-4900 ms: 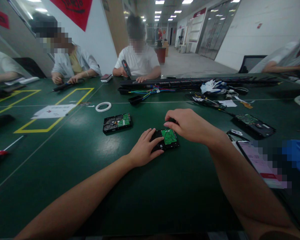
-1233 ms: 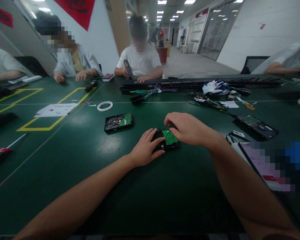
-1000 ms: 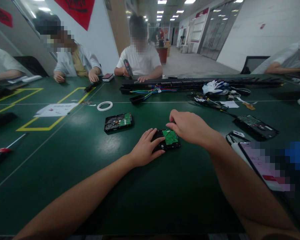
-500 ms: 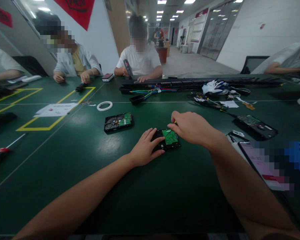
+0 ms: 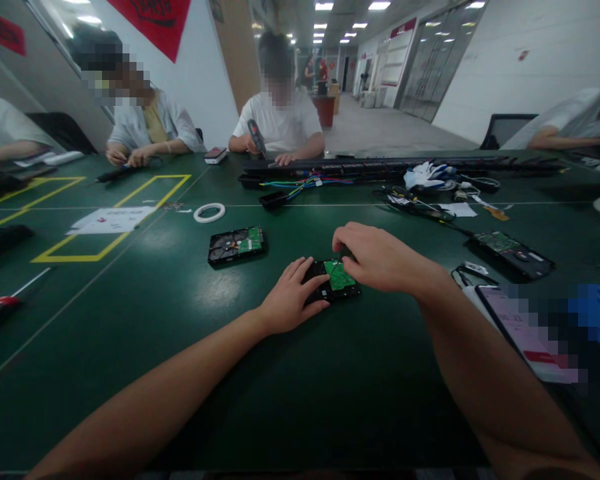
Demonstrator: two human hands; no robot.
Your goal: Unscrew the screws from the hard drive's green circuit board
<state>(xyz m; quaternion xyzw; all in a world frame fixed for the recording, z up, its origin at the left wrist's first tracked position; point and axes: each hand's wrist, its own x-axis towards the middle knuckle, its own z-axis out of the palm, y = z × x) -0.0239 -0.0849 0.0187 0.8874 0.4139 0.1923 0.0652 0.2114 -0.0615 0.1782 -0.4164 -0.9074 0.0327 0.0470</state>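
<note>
A hard drive (image 5: pixel 341 277) with a green circuit board facing up lies flat on the green table (image 5: pixel 240 400). My left hand (image 5: pixel 293 300) holds its left part, with the index finger across the top and the thumb along the near edge. Over the board's right side, my right hand (image 5: pixel 375 257) is closed around a small screwdriver (image 5: pixel 338 261). Its thin dark shaft slants down to the board, and its handle is mostly hidden in the fingers. A second hard drive (image 5: pixel 237 245) lies farther left, apart from both hands.
Another hard drive (image 5: pixel 513 253) lies at right, near a phone-like device (image 5: pixel 525 330). A white tape ring (image 5: pixel 209 213), papers (image 5: pixel 111 220) and a red-black screwdriver (image 5: pixel 3 307) are leftward. Behind are long black bars with wires (image 5: pixel 310 180) and gloves (image 5: pixel 430 175). Co-workers sit across the table.
My right hand has turned and shifted slightly left over the board. My left hand and the hard drive stay put. A co-worker at far left has drawn a dark tool closer, both hands together.
</note>
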